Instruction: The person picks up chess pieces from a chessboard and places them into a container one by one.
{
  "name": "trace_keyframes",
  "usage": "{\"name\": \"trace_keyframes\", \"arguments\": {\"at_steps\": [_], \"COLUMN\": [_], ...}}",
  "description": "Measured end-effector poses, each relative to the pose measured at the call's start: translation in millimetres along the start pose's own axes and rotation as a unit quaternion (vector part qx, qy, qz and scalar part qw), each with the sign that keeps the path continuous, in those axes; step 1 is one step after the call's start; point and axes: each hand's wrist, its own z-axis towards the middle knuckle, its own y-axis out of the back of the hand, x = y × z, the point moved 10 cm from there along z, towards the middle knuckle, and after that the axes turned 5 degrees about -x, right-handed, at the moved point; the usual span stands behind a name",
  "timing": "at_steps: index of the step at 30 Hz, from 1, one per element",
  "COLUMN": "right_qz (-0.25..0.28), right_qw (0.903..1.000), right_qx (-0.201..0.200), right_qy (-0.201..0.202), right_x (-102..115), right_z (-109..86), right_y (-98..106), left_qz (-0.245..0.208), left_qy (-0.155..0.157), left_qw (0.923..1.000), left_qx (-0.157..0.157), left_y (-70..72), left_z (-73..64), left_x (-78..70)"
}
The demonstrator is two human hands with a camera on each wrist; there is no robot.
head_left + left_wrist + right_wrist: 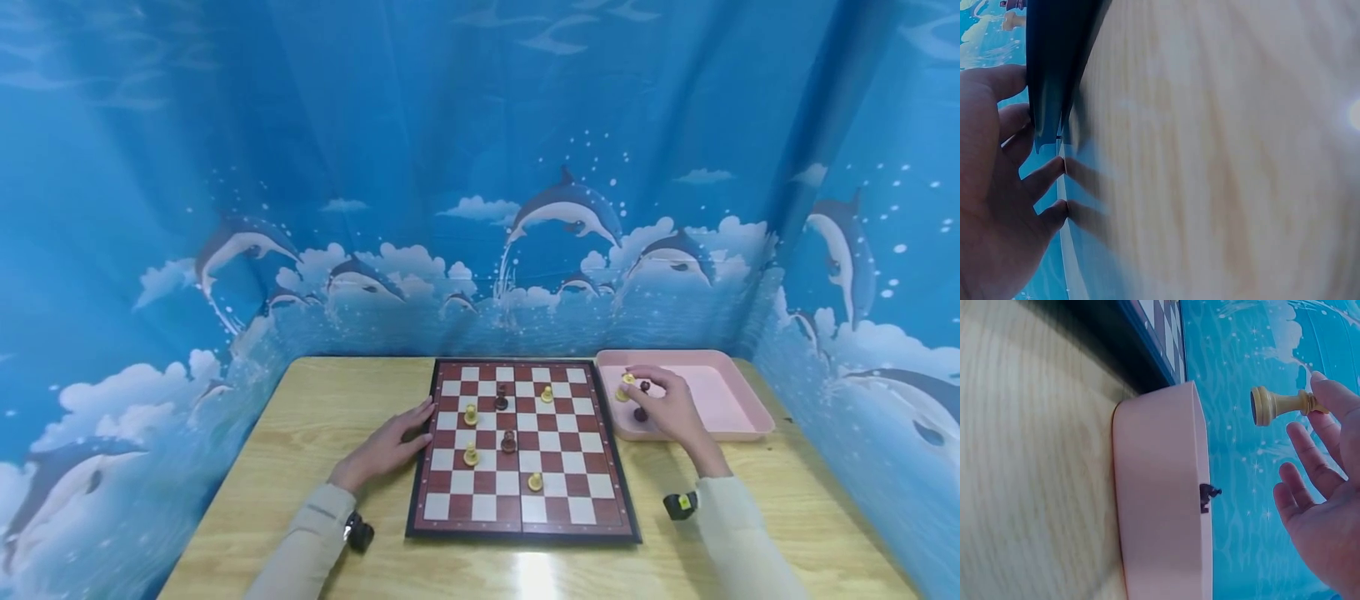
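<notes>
Head view: right hand (671,410) has a yellow chess piece (627,379) pinched in its fingertips, over the left end of the pink tray (723,385), with dark pieces (641,414) close by. Left hand (390,442) isn't gripping anything, just fingertips against the chessboard's (545,506) left edge, well apart from that piece.

Left wrist cam: relaxed, spread fingers, a couple touching the board's dark side.

Right wrist cam: thumb and finger grip the piece's top, base pointing away from the palm, clear of the tray wall.
</notes>
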Motion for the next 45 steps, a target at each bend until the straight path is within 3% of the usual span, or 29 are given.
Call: {"name": "trace_keyframes", "arguments": {"at_steps": [5,13,21,34,40,45], "right_qz": [0.006,0.007,-0.013,-0.014,-0.030,-0.034], "right_qw": [0.9999,0.9991,0.9976,0.9956,0.9924,0.9892], "right_qx": [-0.011,-0.027,-0.052,-0.080,-0.086,-0.096], "right_qy": [-0.010,-0.031,-0.044,-0.048,-0.083,-0.105], "right_x": [-5.5,-14.9,-33.3,-49.9,-66.7,-77.5], "right_z": [-3.9,-8.7,-11.1,-16.8,-15.2,-12.9], "right_y": [7.6,19.0,33.0,47.9,49.7,52.0], "left_qz": [0.000,0.002,-0.006,-0.005,-0.009,-0.004], "left_qy": [0.003,-0.019,-0.004,-0.005,0.001,-0.012], "left_qw": [1.0000,0.9997,0.9999,1.0000,1.0000,0.9999], "left_qx": [0.000,-0.017,-0.007,-0.006,-0.005,-0.011], "left_y": [-0.8,1.1,-0.2,-0.6,-0.2,-0.1], "left_z": [0.5,-0.8,-0.4,-0.1,0.4,0.4], "left_x": [1.1,-1.8,0.5,0.1,2.7,1.7]}}
